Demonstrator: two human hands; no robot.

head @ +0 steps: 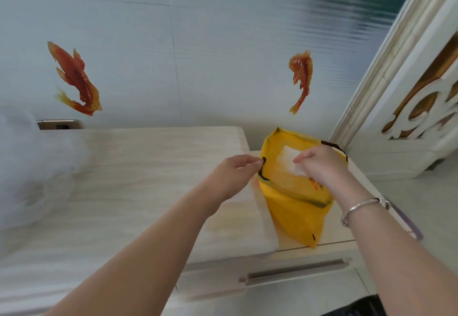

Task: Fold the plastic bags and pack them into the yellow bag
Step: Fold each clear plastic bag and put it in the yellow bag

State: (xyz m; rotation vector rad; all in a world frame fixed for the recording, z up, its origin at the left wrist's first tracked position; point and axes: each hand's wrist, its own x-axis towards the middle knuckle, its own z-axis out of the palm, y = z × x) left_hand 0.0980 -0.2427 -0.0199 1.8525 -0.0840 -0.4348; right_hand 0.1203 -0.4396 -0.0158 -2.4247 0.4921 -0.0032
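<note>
1 yellow bag (pixel 295 206) | 1 folded plastic bag (pixel 290 162) in right hand (pixel 319 164); left hand (pixel 235 174) pinches rim

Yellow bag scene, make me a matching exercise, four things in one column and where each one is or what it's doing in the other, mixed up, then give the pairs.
Column one:
1. left hand
2. right hand
3. folded plastic bag
4. bracelet

Column two:
A. around the right wrist
B. pinches the dark trim at the yellow bag's rim
C. white, inside the open mouth of the yellow bag
D. over the bag's mouth, fingers on the white bag

Pairs: 1-B, 2-D, 3-C, 4-A
</note>
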